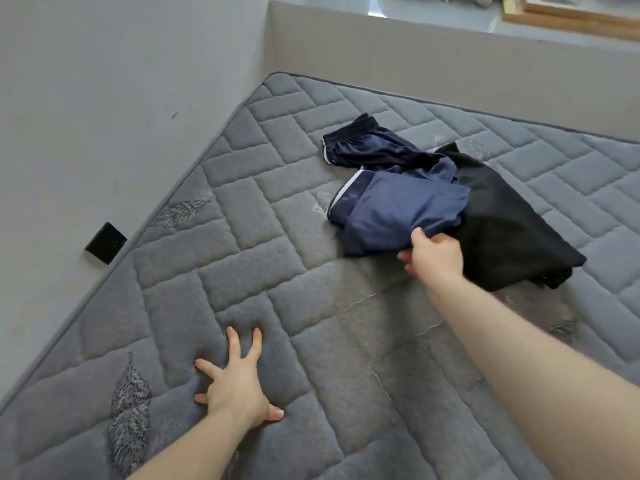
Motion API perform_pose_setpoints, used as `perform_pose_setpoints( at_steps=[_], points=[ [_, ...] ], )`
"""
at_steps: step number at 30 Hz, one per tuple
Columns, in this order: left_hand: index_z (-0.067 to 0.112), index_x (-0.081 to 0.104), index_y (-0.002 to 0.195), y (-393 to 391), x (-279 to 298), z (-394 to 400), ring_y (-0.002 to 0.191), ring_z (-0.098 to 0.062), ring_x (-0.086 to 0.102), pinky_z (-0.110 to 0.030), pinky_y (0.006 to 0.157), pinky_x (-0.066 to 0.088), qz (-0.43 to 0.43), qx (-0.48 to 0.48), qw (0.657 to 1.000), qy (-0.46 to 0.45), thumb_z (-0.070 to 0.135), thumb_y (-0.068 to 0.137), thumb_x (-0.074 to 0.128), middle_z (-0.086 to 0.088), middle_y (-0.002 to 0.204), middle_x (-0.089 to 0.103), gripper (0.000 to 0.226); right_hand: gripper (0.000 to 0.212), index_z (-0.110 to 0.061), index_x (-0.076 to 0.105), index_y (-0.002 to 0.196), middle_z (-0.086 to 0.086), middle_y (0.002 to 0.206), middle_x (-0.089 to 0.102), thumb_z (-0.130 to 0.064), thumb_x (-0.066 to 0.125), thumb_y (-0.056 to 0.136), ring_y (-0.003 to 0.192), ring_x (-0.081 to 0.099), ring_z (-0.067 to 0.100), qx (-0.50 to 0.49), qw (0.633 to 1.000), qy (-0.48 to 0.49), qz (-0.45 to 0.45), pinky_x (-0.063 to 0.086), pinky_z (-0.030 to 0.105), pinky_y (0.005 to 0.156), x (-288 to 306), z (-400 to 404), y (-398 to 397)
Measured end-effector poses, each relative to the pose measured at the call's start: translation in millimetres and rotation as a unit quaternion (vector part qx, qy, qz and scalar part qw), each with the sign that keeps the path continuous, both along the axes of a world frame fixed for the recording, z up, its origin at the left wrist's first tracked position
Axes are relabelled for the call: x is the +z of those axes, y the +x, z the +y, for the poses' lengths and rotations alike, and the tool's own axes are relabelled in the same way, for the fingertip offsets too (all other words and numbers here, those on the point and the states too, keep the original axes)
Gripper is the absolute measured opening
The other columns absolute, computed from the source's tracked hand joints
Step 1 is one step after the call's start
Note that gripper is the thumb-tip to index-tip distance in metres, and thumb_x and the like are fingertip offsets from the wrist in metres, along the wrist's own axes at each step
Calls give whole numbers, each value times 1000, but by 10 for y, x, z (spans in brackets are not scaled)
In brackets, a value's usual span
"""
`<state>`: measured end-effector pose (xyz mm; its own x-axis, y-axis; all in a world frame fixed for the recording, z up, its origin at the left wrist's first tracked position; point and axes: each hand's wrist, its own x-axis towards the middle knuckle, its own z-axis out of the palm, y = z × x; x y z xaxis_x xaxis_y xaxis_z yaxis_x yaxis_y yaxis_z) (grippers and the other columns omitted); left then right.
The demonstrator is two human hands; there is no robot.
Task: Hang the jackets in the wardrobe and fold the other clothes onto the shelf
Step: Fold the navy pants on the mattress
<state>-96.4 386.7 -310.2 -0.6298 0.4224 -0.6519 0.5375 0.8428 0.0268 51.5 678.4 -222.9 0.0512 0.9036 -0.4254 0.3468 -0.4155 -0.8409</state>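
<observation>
A crumpled navy-blue garment (391, 188) with white trim lies on the grey quilted mattress (263, 237), partly on top of a black garment (502, 223) spread to its right. My right hand (433, 258) reaches out and pinches the near edge of the navy garment between thumb and fingers. My left hand (235, 386) presses flat on the mattress at the lower left, fingers spread and straight, holding nothing.
A pale wall (104, 98) runs along the mattress's left edge, with a small black square plate (105, 243) on it. A low beige ledge (415, 64) borders the far side. A wooden frame (571, 15) lies beyond it at top right.
</observation>
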Motion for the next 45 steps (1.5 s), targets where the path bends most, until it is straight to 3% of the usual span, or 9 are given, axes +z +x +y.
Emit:
perform_pose_setpoints(
  at_steps=[3,12,15,18,22,27,37,42,45],
  points=[
    [59,-27,149,-2,2,-28,148,-57,-8,-74,103,39,2,-5,1000,11,65,50,94,16,156,-44,156,22,-16,62,86,-9,55,69,-30,61,103,78,76,29,97,995,-26,31,58,44,72,-58,-826,277],
    [47,-3,161,-46,157,-288,151,-55,-4,-67,117,28,-23,-70,995,61,72,63,83,11,170,-20,133,28,-4,68,104,6,78,79,-31,61,103,76,76,23,111,977,-180,1,60,41,72,-262,-2803,1308],
    [35,18,164,-112,319,-603,156,-41,13,-49,127,17,-77,-79,988,111,71,70,80,-1,173,8,119,33,-1,66,117,6,113,75,-30,62,103,87,74,15,131,978,-165,-5,62,38,81,-49,-3284,1490],
    [24,21,164,-23,661,-1023,151,-21,34,-36,122,31,-200,38,960,192,56,66,92,0,166,33,125,21,-22,67,122,-26,140,52,-26,62,103,106,63,-11,147,987,-59,10,49,11,90,436,-3675,1613],
    [27,14,165,457,1309,-1595,152,-13,28,-33,122,28,-249,-16,942,225,43,66,95,4,167,26,129,18,-9,72,114,10,117,75,-18,59,104,114,69,30,92,989,-90,72,55,47,101,1224,-4028,1733],
    [33,23,162,1043,2218,-2199,145,-8,35,-30,118,33,-251,-64,919,298,46,66,89,9,163,31,117,23,-13,79,93,9,94,78,-15,58,103,82,74,18,62,985,-99,127,58,25,66,2344,-4335,1876],
    [30,51,149,1620,3525,-2996,142,-21,42,-35,118,33,-220,-117,908,338,26,81,78,1,158,41,73,32,-23,79,79,3,90,79,-23,57,101,76,74,13,50,985,-82,143,57,22,60,4054,-5017,2237],
    [38,70,81,1742,4181,-3000,88,-13,69,-30,75,49,-262,-111,891,355,6,79,45,15,82,73,40,25,-22,81,89,0,101,80,-32,60,100,88,76,14,6,985,-51,167,59,28,71,4486,-5083,2530],
    [29,70,77,1767,4716,-2819,65,4,55,-19,62,43,-291,-53,852,431,-3,93,47,19,67,67,43,24,-16,75,104,0,111,76,-32,57,105,90,74,17,-65,974,-39,213,54,33,82,4571,-4997,2809]
  ],
)
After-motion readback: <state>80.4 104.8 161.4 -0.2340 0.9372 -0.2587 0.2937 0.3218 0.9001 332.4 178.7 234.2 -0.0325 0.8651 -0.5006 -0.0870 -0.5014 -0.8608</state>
